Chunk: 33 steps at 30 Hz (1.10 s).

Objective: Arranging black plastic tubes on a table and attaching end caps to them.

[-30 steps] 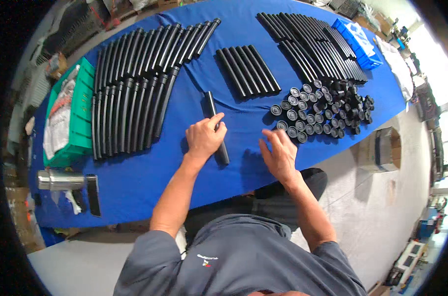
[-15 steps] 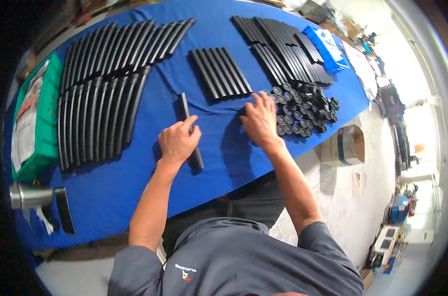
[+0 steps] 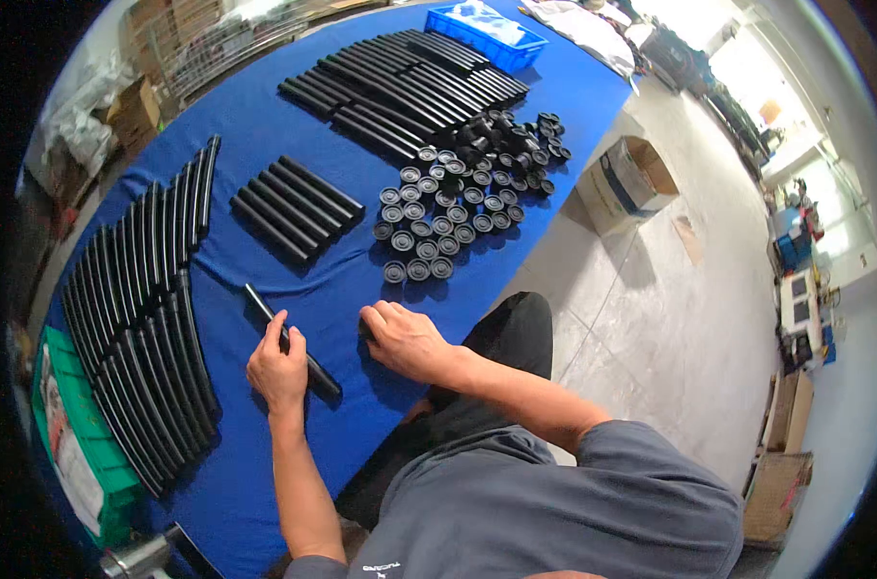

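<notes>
My left hand (image 3: 278,368) is closed round a short black tube (image 3: 320,378), which lies slantwise low over the blue cloth, both its ends showing. To the right, my right hand (image 3: 406,340) has its fingers curled together. A dark piece shows at its fingertips, apparently a black round cap, mostly hidden by the hand. Beyond it spreads a heap of black round caps (image 3: 443,225) with ringed faces. A row of several short black tubes (image 3: 299,207) lies ahead of my hands.
Long black tubes (image 3: 144,367) lie in two rows at left, beside a green bin (image 3: 120,482). More black tubes (image 3: 400,82) are stacked at the back, near a blue tray (image 3: 516,56). A metal cylinder (image 3: 137,558) stands near left. On the floor at right is a cardboard box (image 3: 617,193).
The view has swung right. My right hand has drawn back from the caps toward me, and its fingers have closed. My left hand still holds the tube.
</notes>
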### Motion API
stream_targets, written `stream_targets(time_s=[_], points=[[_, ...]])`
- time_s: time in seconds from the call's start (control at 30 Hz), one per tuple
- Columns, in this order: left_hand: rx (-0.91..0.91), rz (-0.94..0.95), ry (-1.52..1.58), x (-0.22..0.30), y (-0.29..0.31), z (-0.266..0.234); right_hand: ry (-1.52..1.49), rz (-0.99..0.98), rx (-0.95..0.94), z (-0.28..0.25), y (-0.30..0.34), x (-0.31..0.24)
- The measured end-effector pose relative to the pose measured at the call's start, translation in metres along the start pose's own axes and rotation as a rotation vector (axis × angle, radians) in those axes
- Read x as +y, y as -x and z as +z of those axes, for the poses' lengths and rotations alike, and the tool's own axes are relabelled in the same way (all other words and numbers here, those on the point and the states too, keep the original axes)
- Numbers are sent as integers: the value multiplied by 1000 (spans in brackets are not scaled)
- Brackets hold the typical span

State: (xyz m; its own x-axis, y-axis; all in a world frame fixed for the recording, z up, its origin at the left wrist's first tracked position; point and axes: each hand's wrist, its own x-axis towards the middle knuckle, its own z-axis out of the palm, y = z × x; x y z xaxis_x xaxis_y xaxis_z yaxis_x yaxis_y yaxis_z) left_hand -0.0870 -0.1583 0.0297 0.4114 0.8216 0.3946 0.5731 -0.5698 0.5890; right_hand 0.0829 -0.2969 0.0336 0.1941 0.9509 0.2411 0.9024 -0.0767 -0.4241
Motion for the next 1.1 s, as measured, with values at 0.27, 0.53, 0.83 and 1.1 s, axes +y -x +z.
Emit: stream_targets(time_s=[0.27,0.53,0.83,1.1], points=[[4,-133,106,-4,5,-21,-297,30,123,-28,43,-39],[18,-299,208,34,36,-49,-989,84,-241,-6,46,-38],[-320,-385,-214,54,97,-111,-1420,-111,-322,26,32,-44],[-378,-166,78,33,100,-103,-1406,-72,-158,34,36,-46]])
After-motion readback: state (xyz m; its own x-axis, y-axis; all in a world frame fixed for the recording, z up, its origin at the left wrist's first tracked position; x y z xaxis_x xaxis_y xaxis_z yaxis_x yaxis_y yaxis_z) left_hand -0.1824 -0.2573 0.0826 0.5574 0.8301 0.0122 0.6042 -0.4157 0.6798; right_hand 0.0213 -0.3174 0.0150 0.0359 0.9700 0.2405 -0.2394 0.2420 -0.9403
